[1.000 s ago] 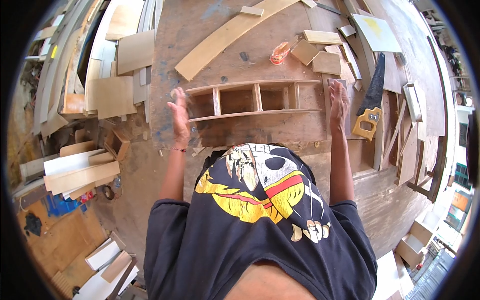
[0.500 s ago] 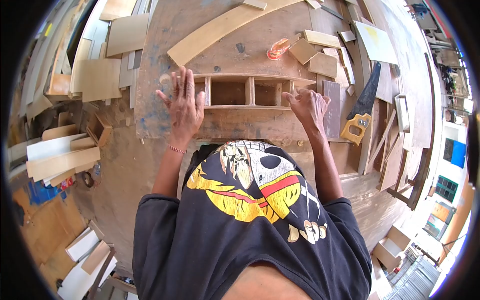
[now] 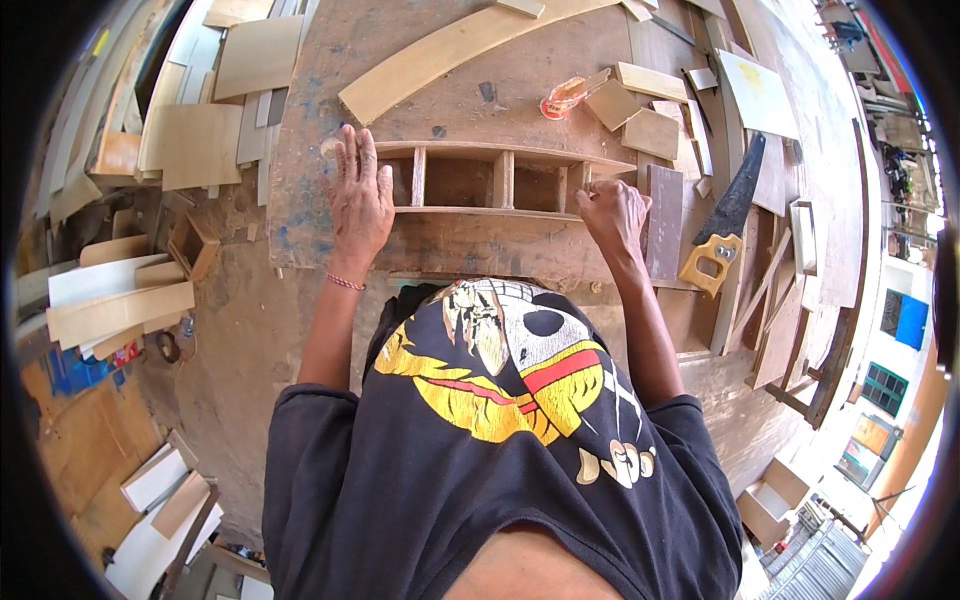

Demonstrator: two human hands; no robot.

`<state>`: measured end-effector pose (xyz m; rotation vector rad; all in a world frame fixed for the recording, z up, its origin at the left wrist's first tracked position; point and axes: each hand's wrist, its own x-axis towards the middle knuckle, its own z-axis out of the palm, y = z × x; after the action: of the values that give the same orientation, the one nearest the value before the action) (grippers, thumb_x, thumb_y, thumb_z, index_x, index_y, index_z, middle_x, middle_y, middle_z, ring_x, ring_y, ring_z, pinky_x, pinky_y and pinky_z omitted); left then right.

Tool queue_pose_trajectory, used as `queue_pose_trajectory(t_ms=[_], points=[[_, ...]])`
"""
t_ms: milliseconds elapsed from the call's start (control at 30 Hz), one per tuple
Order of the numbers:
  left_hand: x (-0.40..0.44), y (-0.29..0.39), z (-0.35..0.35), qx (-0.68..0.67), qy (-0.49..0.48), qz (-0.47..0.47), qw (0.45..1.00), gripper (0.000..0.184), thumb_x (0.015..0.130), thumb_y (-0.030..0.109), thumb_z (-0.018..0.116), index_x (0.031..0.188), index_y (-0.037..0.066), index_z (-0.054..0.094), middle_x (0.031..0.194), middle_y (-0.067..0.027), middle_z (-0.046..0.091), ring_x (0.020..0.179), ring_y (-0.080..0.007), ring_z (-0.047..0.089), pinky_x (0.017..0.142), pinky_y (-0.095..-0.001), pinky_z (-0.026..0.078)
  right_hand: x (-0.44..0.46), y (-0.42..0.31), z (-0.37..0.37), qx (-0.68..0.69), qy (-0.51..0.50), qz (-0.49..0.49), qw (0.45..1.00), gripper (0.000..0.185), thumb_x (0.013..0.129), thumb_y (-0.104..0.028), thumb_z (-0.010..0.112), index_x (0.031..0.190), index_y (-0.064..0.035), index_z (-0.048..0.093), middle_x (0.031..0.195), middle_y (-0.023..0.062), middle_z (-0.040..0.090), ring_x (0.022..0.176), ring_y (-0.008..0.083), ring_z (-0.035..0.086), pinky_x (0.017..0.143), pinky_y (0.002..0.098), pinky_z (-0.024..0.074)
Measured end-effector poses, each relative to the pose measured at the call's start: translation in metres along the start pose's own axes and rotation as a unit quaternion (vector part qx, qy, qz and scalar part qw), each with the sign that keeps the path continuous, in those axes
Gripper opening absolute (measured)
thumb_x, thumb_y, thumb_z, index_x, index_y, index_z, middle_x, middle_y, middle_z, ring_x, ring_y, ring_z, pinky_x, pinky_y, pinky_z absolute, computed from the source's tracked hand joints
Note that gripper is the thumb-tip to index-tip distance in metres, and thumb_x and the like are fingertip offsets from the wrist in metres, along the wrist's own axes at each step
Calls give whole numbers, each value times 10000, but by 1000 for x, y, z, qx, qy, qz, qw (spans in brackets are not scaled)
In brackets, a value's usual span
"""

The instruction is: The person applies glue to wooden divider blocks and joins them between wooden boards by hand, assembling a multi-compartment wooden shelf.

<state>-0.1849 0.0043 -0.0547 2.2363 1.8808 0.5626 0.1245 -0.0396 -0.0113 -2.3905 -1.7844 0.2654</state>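
A long, narrow wooden frame (image 3: 505, 180) with crosswise dividers lies flat on the workbench (image 3: 470, 245) before me. Against its left end rests my left hand (image 3: 360, 200), fingers stretched out and side by side, thumb alongside; that end of the frame is hidden beneath it. My right hand (image 3: 617, 215) has its fingers curled over the right end, with the thumb side close to the last divider (image 3: 577, 188). Its fingertips are partly hidden, and it appears to grip the frame there.
Beyond the frame lie a curved board (image 3: 440, 65), an orange-and-clear container (image 3: 562, 98) and small wood blocks (image 3: 650, 133). On the right are a dark board (image 3: 664, 220) and a handsaw (image 3: 735, 195) with a yellow handle. Offcuts (image 3: 120, 300) are piled at left.
My left hand has shifted slightly left, its fingers drawn closer together. My right hand's fingers are more tightly curled at the frame's right end. The frame stays in about the same place.
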Motion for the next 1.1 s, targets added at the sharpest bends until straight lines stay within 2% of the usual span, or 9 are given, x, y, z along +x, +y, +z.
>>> queue_pose_trajectory(t_ms=[233, 333, 867, 1100], points=[[0, 2, -2, 13, -11, -10, 1000, 540, 956, 294, 333, 1431, 74, 203, 1504, -115, 121, 1359, -349, 185, 1040, -627, 100, 1, 2, 4, -14, 0, -1, 1000, 235, 662, -254, 626, 576, -36, 614, 606, 181, 594, 616, 326, 589, 679, 423, 347], [-1, 1, -2, 19, -14, -9, 1000, 522, 973, 291, 297, 1442, 100, 172, 1510, -98, 102, 1374, -325, 145, 1034, -636, 91, 3, 3, 5, -22, -5, 4, 1000, 224, 652, -242, 631, 582, -30, 618, 619, 180, 601, 622, 327, 592, 677, 423, 349], [-1, 1, 0, 28, -17, -14, 999, 532, 970, 291, 304, 1445, 102, 158, 1514, -88, 84, 1380, -318, 119, 1028, -650, 54, 6, 2, 6, -39, 13, -2, 999, 229, 637, -220, 599, 571, 0, 609, 614, 195, 596, 586, 320, 583, 669, 415, 336], [-1, 1, 0, 24, -15, -9, 1000, 537, 967, 278, 318, 1446, 102, 153, 1515, -86, 77, 1382, -319, 108, 1014, -669, 47, 9, -1, 2, -44, -23, 8, 999, 229, 626, -216, 605, 563, 4, 601, 631, 195, 603, 587, 321, 576, 668, 416, 324]])
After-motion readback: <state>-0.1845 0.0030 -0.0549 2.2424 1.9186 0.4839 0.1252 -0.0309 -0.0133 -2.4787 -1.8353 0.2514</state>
